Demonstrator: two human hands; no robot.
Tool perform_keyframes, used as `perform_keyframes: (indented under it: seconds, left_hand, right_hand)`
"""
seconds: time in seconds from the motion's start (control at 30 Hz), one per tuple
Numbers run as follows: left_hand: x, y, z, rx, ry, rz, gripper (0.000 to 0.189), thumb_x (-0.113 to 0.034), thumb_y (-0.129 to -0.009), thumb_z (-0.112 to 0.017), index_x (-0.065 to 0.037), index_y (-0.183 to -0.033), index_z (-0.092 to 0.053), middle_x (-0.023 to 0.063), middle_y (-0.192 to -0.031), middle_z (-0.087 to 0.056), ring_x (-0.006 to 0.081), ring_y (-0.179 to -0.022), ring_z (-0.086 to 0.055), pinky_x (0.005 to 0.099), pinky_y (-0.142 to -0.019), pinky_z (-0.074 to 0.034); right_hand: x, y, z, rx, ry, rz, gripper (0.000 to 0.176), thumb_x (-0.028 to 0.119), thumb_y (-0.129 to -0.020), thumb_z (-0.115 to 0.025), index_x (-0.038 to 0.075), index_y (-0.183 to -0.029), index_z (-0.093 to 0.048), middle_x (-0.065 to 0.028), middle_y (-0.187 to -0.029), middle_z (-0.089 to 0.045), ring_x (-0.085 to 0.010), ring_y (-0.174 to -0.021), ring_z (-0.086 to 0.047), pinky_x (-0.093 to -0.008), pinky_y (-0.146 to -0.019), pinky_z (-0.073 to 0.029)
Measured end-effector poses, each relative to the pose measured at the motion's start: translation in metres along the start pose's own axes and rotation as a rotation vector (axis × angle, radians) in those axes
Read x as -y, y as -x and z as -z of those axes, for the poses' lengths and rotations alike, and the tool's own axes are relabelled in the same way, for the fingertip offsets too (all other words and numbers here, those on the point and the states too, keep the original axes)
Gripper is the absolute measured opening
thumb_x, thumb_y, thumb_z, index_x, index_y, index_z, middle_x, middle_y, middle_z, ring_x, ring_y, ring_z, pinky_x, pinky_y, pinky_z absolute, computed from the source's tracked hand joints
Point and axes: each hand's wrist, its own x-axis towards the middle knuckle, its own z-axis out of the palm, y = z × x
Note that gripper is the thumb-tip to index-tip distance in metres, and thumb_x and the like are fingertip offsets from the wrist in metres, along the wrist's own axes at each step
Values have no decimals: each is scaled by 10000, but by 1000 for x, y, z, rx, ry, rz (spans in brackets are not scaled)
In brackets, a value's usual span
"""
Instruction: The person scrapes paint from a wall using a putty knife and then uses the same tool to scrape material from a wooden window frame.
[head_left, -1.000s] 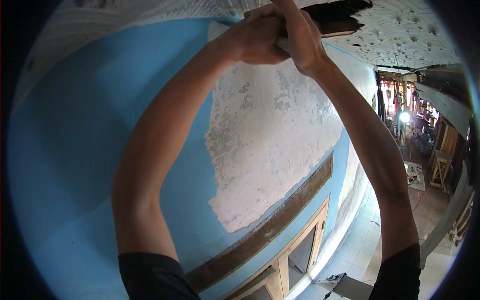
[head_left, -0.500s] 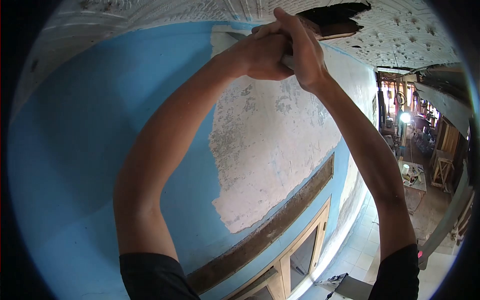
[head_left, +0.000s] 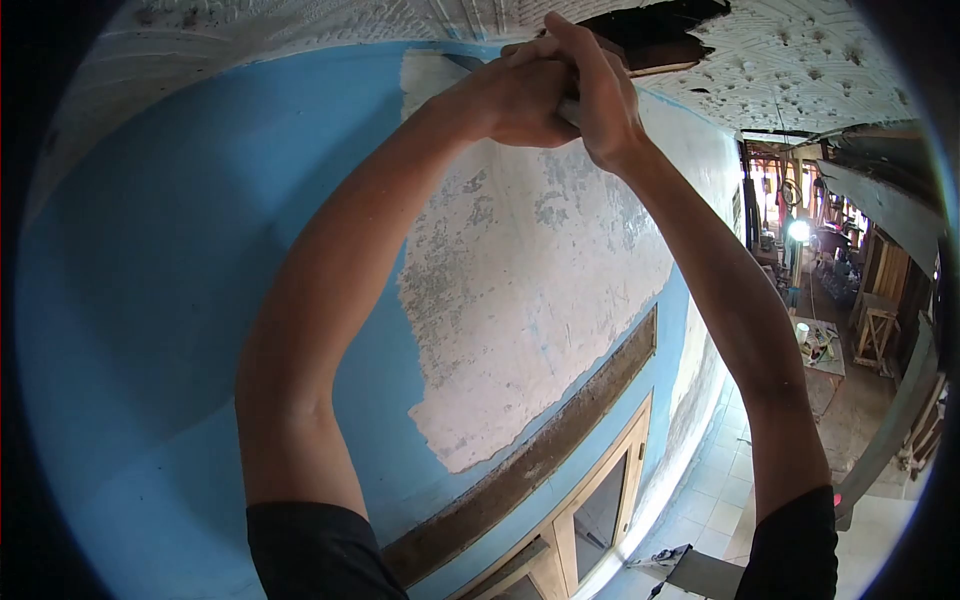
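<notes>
Two black sleeves (head_left: pixel 310 550) sit at the bottom edge, and from them both bare arms reach up the wall. The left hand (head_left: pixel 510 100) and right hand (head_left: pixel 600 95) are pressed together high up, just under the ceiling (head_left: pixel 800 60). Both are closed tightly around a scraper (head_left: pixel 463 62), the right wrapped over the left. A dark strip of its blade shows to the left of the knuckles, lying against the top of the wall, while the handle is mostly hidden.

Below the hands, a large bare patch (head_left: pixel 540 300) of pale, speckled plaster cuts into the blue wall (head_left: pixel 150 300). A brown wooden beam (head_left: pixel 540 450) runs under the patch, with a door frame (head_left: pixel 600 500) beneath it. Above the hands, a dark hole (head_left: pixel 650 25) gapes in the ceiling. Far off to the right, past a tiled floor (head_left: pixel 720 470), a cluttered counter (head_left: pixel 825 345) stands near a bright lamp (head_left: pixel 797 230).
</notes>
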Motion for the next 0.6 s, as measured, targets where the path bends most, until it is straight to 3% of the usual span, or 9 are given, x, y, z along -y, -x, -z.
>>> perform_keyframes:
  seconds: [0.23, 0.33, 0.43, 0.53, 0.6]
  left_hand:
    - [-7, -3, 7, 16, 20, 39, 296, -266, -783, -666, -108, -1032, -694, 83, -1073, -688, 255, -1085, -606, 372, -1055, -411]
    - [-4, 0, 1, -183, -34, -57, 285, -257, -788, -660, -107, -1026, -697, 85, -1084, -686, 256, -1082, -608, 372, -1071, -395]
    - [-18, -12, 13, 74, 118, 138, 286, -269, -799, -645, -100, -1024, -698, 81, -1097, -682, 261, -1080, -608, 373, -1070, -399]
    - [-7, -1, 3, -180, -4, -108, 297, -281, -805, -635, -88, -1022, -695, 91, -1075, -687, 266, -1057, -619, 376, -1027, -444]
    - [-10, -7, 6, -63, 30, 1, 311, -288, -801, -636, -80, -1026, -692, 96, -1056, -691, 270, -1041, -625, 380, -998, -466]
  right_hand:
    - [-11, -7, 7, 28, -34, 96, 514, 422, -987, -433, -28, -870, -652, -148, -921, -664, -221, -888, -617, -320, -862, -466]
    - [18, -5, 0, -52, -9, -209, 505, 421, -980, -450, -24, -849, -649, -142, -902, -665, -210, -859, -613, -313, -836, -465]
    - [11, -1, 14, -76, 12, -197, 537, 435, -964, -395, -22, -892, -667, -154, -937, -673, -230, -957, -619, -338, -975, -433]
    - [14, 0, 9, 21, 108, -101, 533, 435, -959, -398, -17, -880, -669, -152, -946, -671, -228, -949, -616, -335, -976, -425]
    - [11, 1, 11, -2, 74, -100, 518, 414, -964, -395, -14, -870, -670, -151, -942, -669, -226, -939, -613, -332, -971, -421]
